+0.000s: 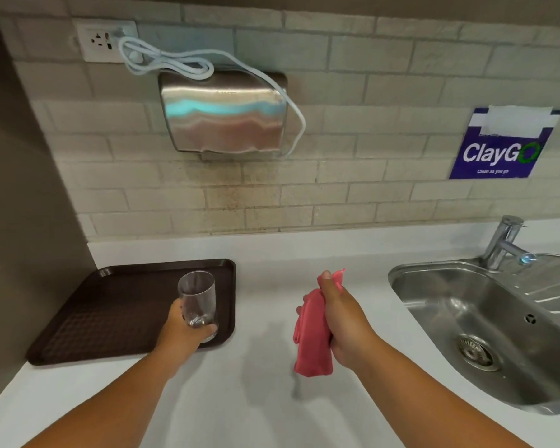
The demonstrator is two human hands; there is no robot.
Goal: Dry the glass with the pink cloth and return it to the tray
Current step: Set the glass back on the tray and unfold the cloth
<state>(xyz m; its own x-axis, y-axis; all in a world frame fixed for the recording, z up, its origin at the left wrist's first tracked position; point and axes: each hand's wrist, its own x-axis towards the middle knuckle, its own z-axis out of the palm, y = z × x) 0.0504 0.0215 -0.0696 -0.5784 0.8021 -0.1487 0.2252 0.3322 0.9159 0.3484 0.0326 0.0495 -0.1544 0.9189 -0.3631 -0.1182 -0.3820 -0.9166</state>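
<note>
Two hands: left hand (188, 328) grip holds empty glass (197, 302) over tray (117, 312), right hand (340, 321) clutches pink cloth (312, 337)

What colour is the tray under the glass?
The tray is dark brown with a textured grid; the head view shows it.

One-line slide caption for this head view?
Left hand holds glass over brown tray; right hand grips pink cloth.
</note>
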